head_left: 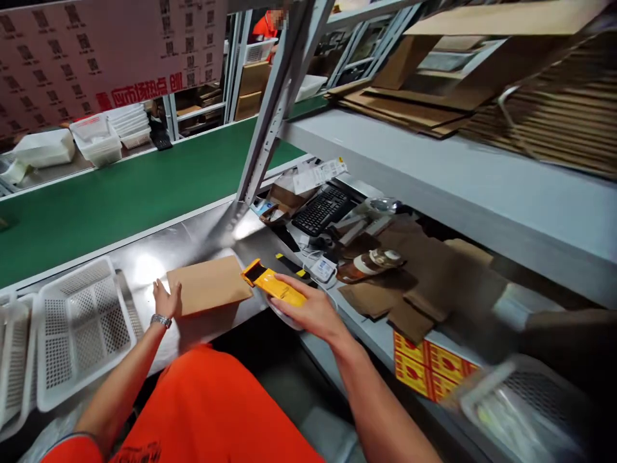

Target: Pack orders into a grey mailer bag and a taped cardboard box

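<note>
Item: brown carton [208,285] on steel tabletop [193,241], left hand [166,299] at its 9 o'clock, fingers flat against it; right hand [311,310] at 3 o'clock, fingers wrapped around yellow scanner [273,284]; risk: overhanging carton may tip off the edge.

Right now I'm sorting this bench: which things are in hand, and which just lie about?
In hand:
- flat brown cardboard box, left hand at its edge
- yellow handheld scanner, under right hand

Lying about:
- white perforated plastic basket
- black keyboard
- brown tape roll
- green conveyor belt
</note>
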{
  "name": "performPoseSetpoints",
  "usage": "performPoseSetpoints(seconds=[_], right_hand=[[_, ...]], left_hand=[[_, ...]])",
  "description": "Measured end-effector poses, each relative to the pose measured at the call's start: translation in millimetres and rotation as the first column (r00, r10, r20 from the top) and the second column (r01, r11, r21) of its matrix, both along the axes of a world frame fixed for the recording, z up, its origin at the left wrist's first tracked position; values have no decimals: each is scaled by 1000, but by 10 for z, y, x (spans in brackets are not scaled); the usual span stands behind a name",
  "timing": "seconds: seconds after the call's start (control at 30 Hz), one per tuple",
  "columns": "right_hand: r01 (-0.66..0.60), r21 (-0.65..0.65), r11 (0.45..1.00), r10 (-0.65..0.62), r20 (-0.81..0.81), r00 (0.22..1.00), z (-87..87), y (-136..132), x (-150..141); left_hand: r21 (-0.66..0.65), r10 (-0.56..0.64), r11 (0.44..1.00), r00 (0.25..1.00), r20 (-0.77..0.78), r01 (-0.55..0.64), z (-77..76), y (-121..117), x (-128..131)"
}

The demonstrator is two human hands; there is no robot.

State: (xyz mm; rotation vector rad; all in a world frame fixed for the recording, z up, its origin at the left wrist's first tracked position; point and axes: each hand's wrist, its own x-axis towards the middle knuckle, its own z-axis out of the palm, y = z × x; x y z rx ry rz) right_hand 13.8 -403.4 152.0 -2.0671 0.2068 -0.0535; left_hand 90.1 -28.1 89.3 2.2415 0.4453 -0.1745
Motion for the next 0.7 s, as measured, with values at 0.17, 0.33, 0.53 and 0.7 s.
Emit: performPoseSetpoints(seconds=[0.17,0.33,0.53,0.7], right_hand=[[-402,27,915,400,55,915,403,383,-21],[-618,25,786,617,40,786,456,663,57],[-761,57,647,761,15,648,281,928,393],[-847,-86,524,851,13,525,320,1039,807]], left_hand=[[-493,-97,867,995,-20,75,169,-182,-376],[-846,-148,520,964,-220,-113,137,-429,-739],[-616,139,756,974,-182,-223,90,-276,-758],[-251,311,924,949,51,-289,2,297,-572]])
